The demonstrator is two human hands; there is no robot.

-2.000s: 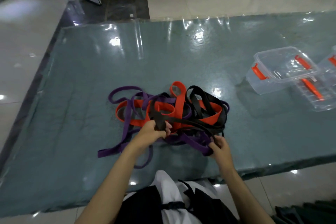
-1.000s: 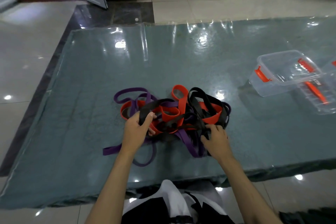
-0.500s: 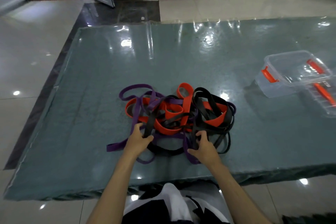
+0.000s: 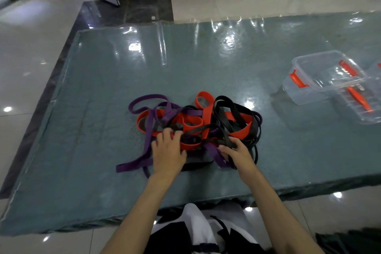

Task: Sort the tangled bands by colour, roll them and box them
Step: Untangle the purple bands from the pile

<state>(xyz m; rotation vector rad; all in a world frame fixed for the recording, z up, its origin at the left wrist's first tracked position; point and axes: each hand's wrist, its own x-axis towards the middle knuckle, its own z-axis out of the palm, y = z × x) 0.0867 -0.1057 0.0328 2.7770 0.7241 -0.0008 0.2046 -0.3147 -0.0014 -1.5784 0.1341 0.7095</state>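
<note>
Both hands sit on the near edge of the tangle: left hand (image 4: 168,153) lies over the orange and purple strands with fingers fairly straight, pressing rather than clutching, though what the fingertips do underneath is hidden; right hand (image 4: 237,153) has its fingers curled into the black band (image 4: 226,117), seemingly pinching a strand. Tangled bands (image 4: 195,127) lie just beyond both hands on the green table cover (image 4: 103,88), with purple band (image 4: 150,121) trailing to the left of the left hand and orange band (image 4: 206,107) looping up past the fingers. Clear box (image 4: 321,78), nothing visibly in it, stands well off to the right. Likely step: still untangling, nothing sorted or rolled. Next move probably calls for pinning the heap with the left hand while drawing one colour free with the right
</note>
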